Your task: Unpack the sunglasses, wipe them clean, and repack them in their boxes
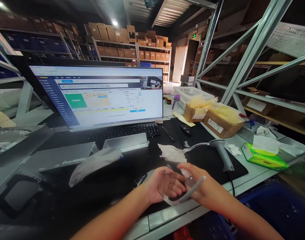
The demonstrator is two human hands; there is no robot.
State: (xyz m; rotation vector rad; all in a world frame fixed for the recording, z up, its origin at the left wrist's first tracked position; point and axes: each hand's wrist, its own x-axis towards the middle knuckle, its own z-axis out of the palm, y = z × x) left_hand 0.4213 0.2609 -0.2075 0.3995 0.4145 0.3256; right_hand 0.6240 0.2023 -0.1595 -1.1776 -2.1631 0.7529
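Both hands meet over the black desk mat [207, 160] near the table's front edge. My left hand [164, 185] lies palm up with its fingers curled under a clear plastic piece [184, 195], a curved transparent frame or pouch. My right hand [196, 181] grips the same piece from the right, thumb on top. Just behind the hands lies a crumpled white cloth or tissue [171, 153]. A grey barcode scanner [221, 151] stands on its stand to the right of the hands.
A monitor [100, 95] and a black keyboard [125, 130] fill the back left. A grey box [59, 160], a black mouse [186, 129], a pen [167, 133], cardboard boxes [221, 121] and a green tissue box [263, 156] lie around. Metal shelving stands at the right.
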